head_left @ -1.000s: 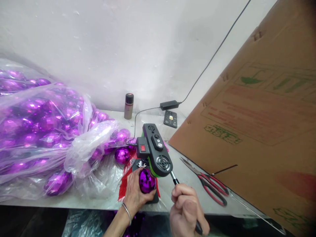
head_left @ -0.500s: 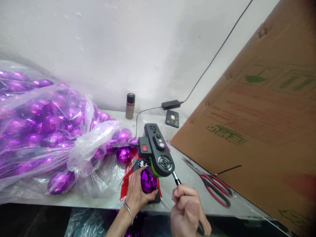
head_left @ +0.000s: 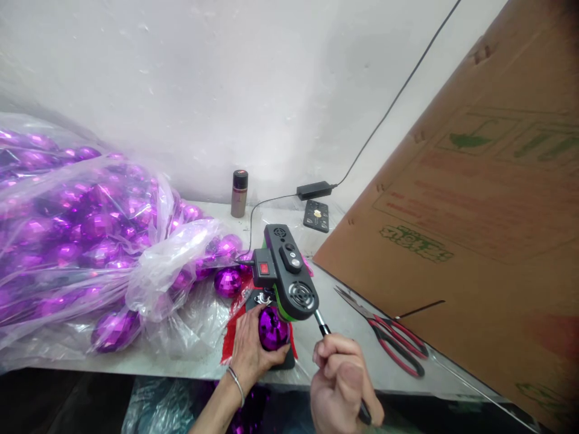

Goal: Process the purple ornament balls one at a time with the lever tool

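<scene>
My left hand (head_left: 251,343) is wrapped round a shiny purple faceted bauble (head_left: 273,330), fingers on its left side and thumb at its lower right. The bauble sits over a dark base, under the front end of a black and green machine (head_left: 294,274) with a red switch. In my closed right hand (head_left: 341,380) is a black-handled metal rod (head_left: 320,318). The rod's upper end meets the machine's front edge; I cannot tell whether it is fixed there. Red material (head_left: 230,337) lies beside the base.
A clear plastic bag (head_left: 156,271) of many purple baubles fills the left, with loose baubles (head_left: 227,282) nearby. Red-handled scissors (head_left: 393,340) lie on the right by a large cardboard box (head_left: 452,229). Behind stand a bottle (head_left: 239,194) and a corded black adapter (head_left: 314,190).
Very little differs. The view has shifted slightly; both hands keep their grip, with the bauble in the same place under the machine.
</scene>
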A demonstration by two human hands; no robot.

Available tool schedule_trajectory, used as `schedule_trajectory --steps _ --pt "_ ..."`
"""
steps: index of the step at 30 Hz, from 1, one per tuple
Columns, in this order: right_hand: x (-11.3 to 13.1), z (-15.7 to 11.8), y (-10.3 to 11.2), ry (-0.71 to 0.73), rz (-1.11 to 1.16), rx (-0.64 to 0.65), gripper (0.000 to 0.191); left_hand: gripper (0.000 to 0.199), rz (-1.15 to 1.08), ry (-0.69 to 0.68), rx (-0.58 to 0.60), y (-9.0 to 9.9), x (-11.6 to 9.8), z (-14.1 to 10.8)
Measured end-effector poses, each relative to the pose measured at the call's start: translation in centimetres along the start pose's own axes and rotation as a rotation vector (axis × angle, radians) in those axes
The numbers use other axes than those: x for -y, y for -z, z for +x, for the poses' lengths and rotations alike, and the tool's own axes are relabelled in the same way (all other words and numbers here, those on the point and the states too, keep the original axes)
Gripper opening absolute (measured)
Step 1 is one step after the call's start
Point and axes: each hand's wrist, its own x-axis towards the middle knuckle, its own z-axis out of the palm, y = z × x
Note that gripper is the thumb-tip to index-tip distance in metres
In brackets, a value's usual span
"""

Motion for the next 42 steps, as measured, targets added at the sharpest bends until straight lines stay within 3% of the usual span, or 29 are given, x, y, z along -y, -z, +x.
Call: schedule_trajectory --steps 11,17,19,22,23,26,27,29,31,32,34,36,38,42 --pt "-1.3 -2.2 0.1 0.032 0.001 -0.003 0.052 0.083 -0.008 0.022 0.023 0.5 0.1 0.3" --pt "1.1 2.0 -0.4 -0.001 -0.025 0.037 0.047 0.082 -0.016 0.020 0.048 1.3 -0.1 0.2" --pt "1.8 3.2 -0.2 -0.010 -0.048 0.096 0.045 0.086 0.009 -0.024 0.025 1.9 0.6 -1.8" --pt "2.0 3.3 0.2 0.011 -0.067 0.143 0.043 0.094 0.081 -0.238 0.039 2.9 2.8 -7.2" --pt "1.9 3.0 0.4 0.019 -0.068 0.145 0.043 0.092 0.105 -0.338 0.051 3.2 3.5 -9.0" --pt "1.2 1.7 0.5 0.024 -0.054 0.101 0.046 0.068 0.164 -0.353 0.056 4.4 5.1 -11.9" --pt "1.0 1.3 0.5 0.020 -0.045 0.080 0.046 0.067 0.163 -0.324 0.048 4.9 5.2 -11.4" --pt "0.7 0.9 0.5 0.003 -0.035 0.057 0.046 0.077 0.146 -0.254 -0.005 6.1 4.8 -8.2" --pt "0.6 0.9 0.5 -0.008 -0.034 0.065 0.045 0.062 0.178 -0.097 -0.135 7.6 4.1 -2.9" --pt "0.6 0.9 0.5 -0.009 -0.038 0.068 0.045 0.052 0.206 -0.034 -0.144 8.2 3.7 0.0" --pt "0.6 1.0 0.5 -0.001 -0.042 0.074 0.045 0.043 0.259 -0.037 -0.030 9.3 3.1 5.1" --pt "0.7 1.0 0.6 0.015 -0.041 0.085 0.045 0.046 0.305 -0.064 0.141 9.7 2.9 8.6" --pt "0.5 0.8 0.8 0.019 -0.039 0.106 0.043 0.055 0.319 -0.034 0.231 9.7 2.8 10.5" --pt "0.0 0.3 1.2 0.003 -0.043 0.111 0.040 0.060 0.280 0.075 0.214 9.5 2.9 11.7"
